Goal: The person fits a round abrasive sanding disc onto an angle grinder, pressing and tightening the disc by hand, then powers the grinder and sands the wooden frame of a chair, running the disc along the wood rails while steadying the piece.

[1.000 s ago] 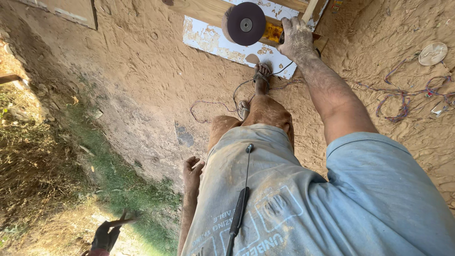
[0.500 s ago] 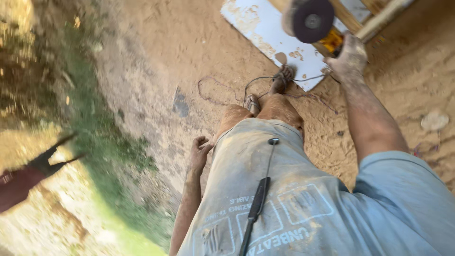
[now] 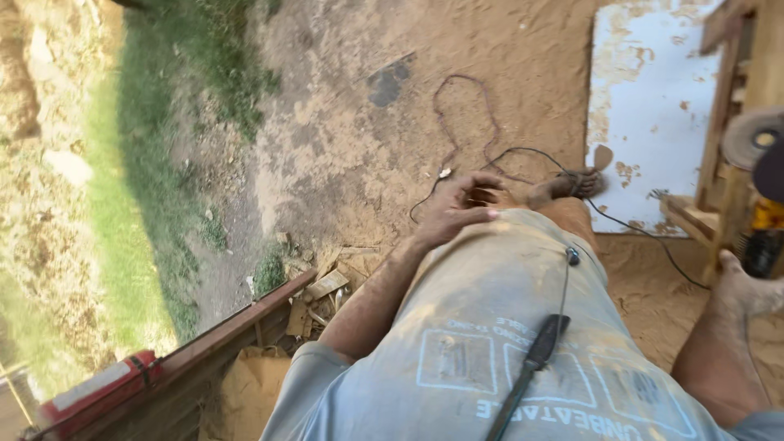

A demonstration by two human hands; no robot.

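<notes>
My left hand lies flat on my dusty shorts at the thigh, fingers apart and holding nothing. My right hand sits at the right edge of the view, wrapped around the yellow and black body of an angle grinder. The grinder's round disc stands just above the hand, against a wooden frame. A black cord runs from the grinder across the sandy ground past my sandalled foot.
A white board dusted with sawdust lies on the sand under the frame. Wood scraps and a long wooden beam lie at lower left beside a red object. Grass borders the left.
The view has swung, bringing the grinder and my right hand to the right edge. My left hand has risen from beside my hip onto my thigh.
</notes>
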